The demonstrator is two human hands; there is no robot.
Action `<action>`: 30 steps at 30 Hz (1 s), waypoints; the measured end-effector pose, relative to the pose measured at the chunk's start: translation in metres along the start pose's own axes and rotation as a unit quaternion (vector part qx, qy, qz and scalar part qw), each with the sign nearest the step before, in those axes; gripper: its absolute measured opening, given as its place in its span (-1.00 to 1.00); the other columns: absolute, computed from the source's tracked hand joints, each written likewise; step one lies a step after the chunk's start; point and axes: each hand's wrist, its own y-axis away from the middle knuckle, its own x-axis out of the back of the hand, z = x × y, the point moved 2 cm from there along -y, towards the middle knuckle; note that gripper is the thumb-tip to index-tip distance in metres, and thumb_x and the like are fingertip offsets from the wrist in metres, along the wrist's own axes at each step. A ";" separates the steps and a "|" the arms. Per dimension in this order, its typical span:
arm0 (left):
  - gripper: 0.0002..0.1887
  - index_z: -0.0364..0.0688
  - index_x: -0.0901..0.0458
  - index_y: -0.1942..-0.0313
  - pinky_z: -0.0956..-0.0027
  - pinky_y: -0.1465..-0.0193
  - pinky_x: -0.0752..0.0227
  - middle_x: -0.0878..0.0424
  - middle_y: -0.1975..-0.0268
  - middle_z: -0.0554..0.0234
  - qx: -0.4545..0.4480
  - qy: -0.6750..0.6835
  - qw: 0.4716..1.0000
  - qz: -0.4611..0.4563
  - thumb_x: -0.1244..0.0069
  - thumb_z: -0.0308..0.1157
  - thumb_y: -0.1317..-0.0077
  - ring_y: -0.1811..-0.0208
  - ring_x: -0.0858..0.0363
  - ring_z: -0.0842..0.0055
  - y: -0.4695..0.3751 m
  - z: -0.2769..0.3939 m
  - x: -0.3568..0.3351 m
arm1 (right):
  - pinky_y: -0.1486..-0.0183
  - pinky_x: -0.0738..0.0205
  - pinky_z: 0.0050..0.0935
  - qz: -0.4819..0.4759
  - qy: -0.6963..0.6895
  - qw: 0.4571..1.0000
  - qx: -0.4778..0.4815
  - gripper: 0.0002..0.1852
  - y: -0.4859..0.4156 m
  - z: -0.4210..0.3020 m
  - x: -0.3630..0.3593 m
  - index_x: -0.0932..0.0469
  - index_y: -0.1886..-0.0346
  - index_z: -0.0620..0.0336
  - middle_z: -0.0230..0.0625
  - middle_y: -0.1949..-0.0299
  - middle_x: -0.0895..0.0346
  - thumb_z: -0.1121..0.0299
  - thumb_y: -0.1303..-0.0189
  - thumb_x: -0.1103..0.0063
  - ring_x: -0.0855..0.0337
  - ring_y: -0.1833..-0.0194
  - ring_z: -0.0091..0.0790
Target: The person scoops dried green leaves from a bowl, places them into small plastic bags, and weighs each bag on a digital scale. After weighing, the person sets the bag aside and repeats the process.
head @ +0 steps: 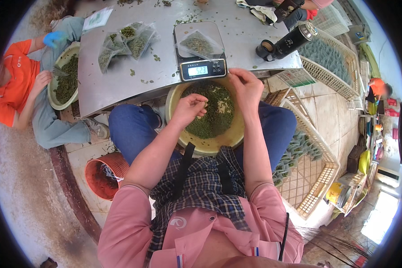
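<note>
My left hand is above a round yellow basin, its fingertips pinched around a small pale green piece. Small green buds or leaf rosettes lie in the basin. By the lower right corner of a digital scale is my right hand, thumb and fingertips drawn together; whether they hold anything cannot be told. On the scale's plate lies a clear plastic bag of the green pieces. More filled clear bags stand to the left on the metal table.
A co-worker in orange sits at the left with another basin. A black thermos and its cup stand at the table's right. Plastic crates with bags are at the right; a red bucket lies at the lower left.
</note>
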 end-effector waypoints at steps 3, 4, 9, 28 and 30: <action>-0.82 -0.25 -0.56 0.05 0.54 0.23 -0.53 -0.61 0.22 0.26 0.000 0.000 1.000 -0.011 0.04 -0.44 -0.38 0.29 -0.62 0.61 -0.003 -0.001 -0.002 | 0.26 -0.55 -0.50 -0.020 -0.006 0.995 0.098 -0.83 -0.027 -0.008 -0.023 -0.68 0.22 0.26 -0.11 0.24 -0.68 0.59 -0.08 -0.24 -0.69 0.34 -0.47; -0.82 -0.25 -0.56 0.05 0.54 0.23 -0.53 -0.61 0.22 0.26 0.000 0.000 1.000 -0.014 0.04 -0.44 -0.38 0.29 -0.61 0.61 -0.004 -0.001 -0.003 | 0.27 -0.54 -0.53 -0.040 -0.007 0.997 0.068 -0.83 -0.032 -0.008 -0.027 -0.67 0.20 0.28 -0.14 0.20 -0.68 0.57 -0.13 -0.22 -0.68 0.34 -0.50; -0.81 -0.26 -0.56 0.04 0.53 0.21 -0.53 -0.61 0.20 0.26 0.011 -0.011 1.000 -0.009 0.05 -0.46 -0.38 0.28 -0.61 0.61 -0.006 0.000 -0.001 | 0.34 -0.52 -0.61 -0.030 -0.050 0.998 0.022 -0.83 -0.030 -0.014 -0.022 -0.65 0.13 0.29 -0.21 0.10 -0.67 0.53 -0.25 -0.12 -0.67 0.36 -0.57; -0.29 -0.25 -0.35 -0.25 0.27 -0.26 -0.33 -0.41 -0.26 0.00 -0.385 -0.399 0.753 0.353 -0.25 -0.51 -0.04 -0.26 -0.43 0.22 0.028 0.094 0.004 | 0.35 -0.53 -0.25 -0.153 0.325 0.869 0.341 -0.91 -0.052 -0.075 -0.029 -0.58 0.42 0.08 -0.30 0.44 -0.59 0.43 0.07 -0.21 -0.62 0.34 -0.15; -0.28 -0.26 -0.36 -0.24 0.28 -0.23 -0.36 -0.43 -0.24 0.00 -0.339 -0.310 0.830 0.315 -0.28 -0.48 -0.04 -0.23 -0.46 0.23 0.027 0.087 0.002 | 0.36 -0.55 -0.24 -0.248 0.353 0.838 0.333 -0.94 -0.032 -0.103 -0.028 -0.55 0.48 0.08 -0.27 0.48 -0.61 0.43 0.10 -0.18 -0.66 0.32 -0.14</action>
